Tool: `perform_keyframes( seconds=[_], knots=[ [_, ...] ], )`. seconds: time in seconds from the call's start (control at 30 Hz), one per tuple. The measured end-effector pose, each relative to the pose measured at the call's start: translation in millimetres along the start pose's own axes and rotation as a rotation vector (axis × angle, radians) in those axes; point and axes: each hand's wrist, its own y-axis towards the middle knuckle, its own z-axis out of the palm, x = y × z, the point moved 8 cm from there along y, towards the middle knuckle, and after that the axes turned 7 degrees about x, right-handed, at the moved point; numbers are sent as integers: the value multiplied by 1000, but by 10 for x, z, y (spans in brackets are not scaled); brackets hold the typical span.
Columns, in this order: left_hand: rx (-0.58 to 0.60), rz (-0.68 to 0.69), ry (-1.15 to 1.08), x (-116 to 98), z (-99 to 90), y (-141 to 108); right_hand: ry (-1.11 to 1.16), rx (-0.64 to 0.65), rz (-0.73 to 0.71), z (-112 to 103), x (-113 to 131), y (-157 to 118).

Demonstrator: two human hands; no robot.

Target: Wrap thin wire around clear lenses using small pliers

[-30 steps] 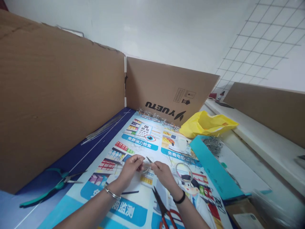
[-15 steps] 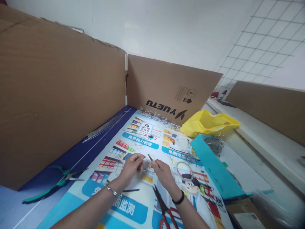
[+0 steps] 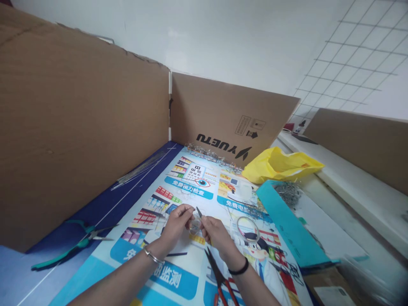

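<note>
Over the printed poster, my left hand (image 3: 179,221) is closed in a pinch; a small thin wire piece (image 3: 195,224) hangs beside its fingertips. Close by on the right, my right hand (image 3: 216,233) is closed round a small dark pointed tool (image 3: 199,212), its tip pointing up toward my left fingers. Fine details between the fingertips are too small to tell. Red-handled scissors (image 3: 218,274) lie just below my right wrist, blades pointing up. Right of that hand, a ring of wire (image 3: 247,228) rests on the poster (image 3: 188,272).
Green-handled pliers (image 3: 81,243) and thin wires (image 3: 140,170) lie at the left. Cardboard walls (image 3: 83,114) stand left and behind. A yellow bag (image 3: 280,165), a teal box (image 3: 290,225) with a wire heap (image 3: 288,193), and black wire loops (image 3: 296,273) are at the right.
My right hand's fingers have curled slightly, and the dark tool's tip has shifted a little left. My left hand keeps its pinch almost unchanged.
</note>
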Motion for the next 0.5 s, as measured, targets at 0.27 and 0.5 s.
perform_keyframes(
  seconds=[0.27, 0.5],
  knots=[
    [37, -23, -12, 56, 5, 12, 198, -73, -7, -55, -16, 5],
    [59, -55, -35, 84, 33, 1, 283, -52, 6, -49, -17, 1]
  ],
)
